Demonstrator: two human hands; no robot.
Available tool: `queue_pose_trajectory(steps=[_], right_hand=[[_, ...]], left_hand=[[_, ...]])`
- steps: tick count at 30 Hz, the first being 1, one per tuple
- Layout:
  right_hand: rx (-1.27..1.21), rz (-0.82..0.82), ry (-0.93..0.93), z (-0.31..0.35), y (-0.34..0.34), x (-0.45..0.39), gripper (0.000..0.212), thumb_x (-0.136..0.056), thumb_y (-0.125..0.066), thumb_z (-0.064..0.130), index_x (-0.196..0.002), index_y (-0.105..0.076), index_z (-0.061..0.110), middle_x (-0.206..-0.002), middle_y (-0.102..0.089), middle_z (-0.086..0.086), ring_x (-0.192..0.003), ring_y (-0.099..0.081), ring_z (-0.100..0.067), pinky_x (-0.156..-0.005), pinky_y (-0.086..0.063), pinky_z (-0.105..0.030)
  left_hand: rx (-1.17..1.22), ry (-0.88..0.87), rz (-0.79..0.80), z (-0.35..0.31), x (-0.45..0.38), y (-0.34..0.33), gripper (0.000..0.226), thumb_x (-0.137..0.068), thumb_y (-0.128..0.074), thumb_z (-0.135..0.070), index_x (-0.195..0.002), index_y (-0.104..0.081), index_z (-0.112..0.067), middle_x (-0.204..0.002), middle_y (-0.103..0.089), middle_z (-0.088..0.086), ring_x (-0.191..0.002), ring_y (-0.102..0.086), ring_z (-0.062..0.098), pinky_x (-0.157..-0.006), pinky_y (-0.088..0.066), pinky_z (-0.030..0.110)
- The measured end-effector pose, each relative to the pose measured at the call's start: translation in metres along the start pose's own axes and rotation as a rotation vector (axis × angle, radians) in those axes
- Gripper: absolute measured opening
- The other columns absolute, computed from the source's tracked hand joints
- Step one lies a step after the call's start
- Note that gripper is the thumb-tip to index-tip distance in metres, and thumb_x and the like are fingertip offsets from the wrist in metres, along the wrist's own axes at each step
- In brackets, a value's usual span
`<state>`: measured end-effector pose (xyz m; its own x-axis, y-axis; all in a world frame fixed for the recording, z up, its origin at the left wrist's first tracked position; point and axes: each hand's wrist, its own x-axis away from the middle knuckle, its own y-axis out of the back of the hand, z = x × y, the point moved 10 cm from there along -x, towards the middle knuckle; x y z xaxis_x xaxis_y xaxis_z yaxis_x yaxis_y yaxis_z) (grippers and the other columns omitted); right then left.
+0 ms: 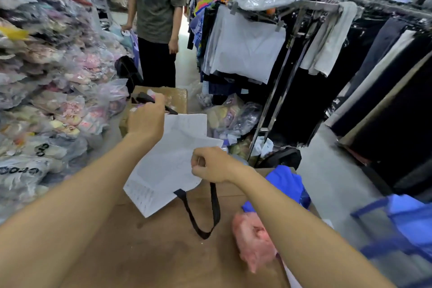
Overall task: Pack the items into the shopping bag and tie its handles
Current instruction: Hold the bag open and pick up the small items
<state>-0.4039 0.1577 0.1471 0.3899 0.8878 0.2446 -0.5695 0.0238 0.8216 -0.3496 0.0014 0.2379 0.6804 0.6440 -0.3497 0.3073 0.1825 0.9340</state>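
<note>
The brown desk [145, 252] carries a blue garment [286, 184] and a pink garment [253, 238] at its right. The white shopping bag [173, 159] is held above it. Left hand [146, 119] grips one black handle [149, 98]; right hand [211, 166] clamps the other handle [211, 213], whose loop hangs down.

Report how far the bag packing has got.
Nothing looks packed yet. In hand: the left hand and right hand hold the white shopping bag up, flat and seemingly empty, one black handle dangling. Left: the pink item and blue item remain on the brown surface, handles untied.
</note>
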Motion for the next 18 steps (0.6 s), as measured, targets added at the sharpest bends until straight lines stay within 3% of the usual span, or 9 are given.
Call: queue_pose_trajectory(steps=[2, 4, 6, 7, 8, 9, 11, 13, 18], right_hand=[[0.156, 0.170, -0.103, -0.035, -0.011, 0.022, 0.017, -0.081, -0.067, 0.034, -0.093, -0.062, 0.024, -0.090, -0.061, 0.009, -0.090, -0.060, -0.020, -0.084, -0.056, -0.039], [0.278, 0.369, -0.164, -0.065, -0.034, 0.047, 0.026, -0.082, -0.076, 0.035, -0.097, -0.065, 0.016, -0.094, -0.064, -0.002, -0.084, -0.060, -0.018, -0.081, -0.054, -0.030], [0.281, 0.465, -0.290, -0.099, -0.052, 0.065, 0.021, -0.094, -0.067, 0.023, -0.078, -0.061, 0.012, -0.075, -0.053, -0.006, -0.060, -0.041, -0.017, -0.063, -0.042, -0.018], [0.426, 0.457, -0.282, -0.107, -0.054, 0.067, 0.019, -0.100, -0.059, 0.021, -0.082, -0.059, 0.015, -0.072, -0.048, -0.002, -0.055, -0.035, -0.016, -0.059, -0.038, -0.018], [0.560, 0.453, -0.278, -0.114, -0.060, 0.073, 0.012, -0.101, -0.055, 0.025, -0.097, -0.060, 0.015, -0.078, -0.051, -0.001, -0.061, -0.044, -0.013, -0.062, -0.040, -0.021], [0.603, 0.483, -0.314, -0.127, -0.071, 0.082, 0.028, -0.098, -0.058, 0.032, -0.121, -0.058, 0.015, -0.097, -0.058, -0.004, -0.081, -0.057, -0.015, -0.071, -0.047, -0.027], [0.560, 0.657, -0.417, -0.154, -0.110, 0.101, 0.083, -0.080, -0.079, 0.038, -0.149, -0.035, 0.025, -0.141, -0.043, -0.008, -0.126, -0.050, -0.031, -0.090, -0.048, -0.047], [0.583, 0.690, -0.389, -0.154, -0.125, 0.102, 0.104, -0.066, -0.089, 0.030, -0.149, -0.027, 0.031, -0.145, -0.031, -0.011, -0.129, -0.044, -0.038, -0.092, -0.048, -0.062], [0.447, 0.550, -0.330, -0.149, -0.109, 0.097, 0.083, -0.070, -0.086, 0.032, -0.136, -0.038, 0.022, -0.130, -0.049, -0.009, -0.114, -0.054, -0.034, -0.087, -0.055, -0.046]], left_hand=[[-0.036, -0.043, 0.020, -0.009, 0.004, -0.017, 0.055, -0.082, -0.047, 0.012, -0.135, -0.038, 0.000, -0.105, -0.063, 0.026, -0.096, -0.061, 0.045, -0.066, -0.032, 0.039], [-0.072, -0.080, 0.042, -0.017, 0.008, -0.031, 0.057, -0.080, -0.049, 0.014, -0.134, -0.041, -0.001, -0.101, -0.063, 0.024, -0.092, -0.062, 0.044, -0.065, -0.034, 0.039], [-0.081, -0.111, 0.048, -0.025, 0.014, -0.036, 0.051, -0.079, -0.052, 0.013, -0.126, -0.047, -0.004, -0.097, -0.064, 0.023, -0.090, -0.062, 0.042, -0.061, -0.036, 0.038], [-0.084, -0.129, 0.048, -0.029, 0.016, -0.037, 0.045, -0.079, -0.054, 0.012, -0.121, -0.050, -0.006, -0.095, -0.065, 0.021, -0.089, -0.062, 0.041, -0.058, -0.036, 0.037], [-0.087, -0.143, 0.051, -0.033, 0.019, -0.038, 0.040, -0.080, -0.054, 0.011, -0.116, -0.052, -0.007, -0.093, -0.065, 0.020, -0.087, -0.062, 0.041, -0.056, -0.036, 0.036], [-0.087, -0.157, 0.060, -0.036, 0.021, -0.040, 0.036, -0.080, -0.053, 0.011, -0.112, -0.052, -0.007, -0.092, -0.064, 0.019, -0.085, -0.063, 0.041, -0.055, -0.035, 0.036], [-0.086, -0.172, 0.080, -0.038, 0.024, -0.046, 0.033, -0.080, -0.051, 0.011, -0.108, -0.053, -0.007, -0.090, -0.063, 0.019, -0.081, -0.064, 0.041, -0.054, -0.034, 0.036], [-0.090, -0.178, 0.103, -0.039, 0.027, -0.052, 0.031, -0.082, -0.052, 0.009, -0.107, -0.055, -0.008, -0.090, -0.063, 0.018, -0.078, -0.064, 0.040, -0.055, -0.037, 0.036], [-0.219, -0.232, 0.176, -0.042, 0.033, -0.063, 0.033, -0.087, -0.054, -0.002, -0.112, -0.070, -0.017, -0.106, -0.068, 0.012, -0.091, -0.066, 0.037, -0.064, -0.043, 0.035]])
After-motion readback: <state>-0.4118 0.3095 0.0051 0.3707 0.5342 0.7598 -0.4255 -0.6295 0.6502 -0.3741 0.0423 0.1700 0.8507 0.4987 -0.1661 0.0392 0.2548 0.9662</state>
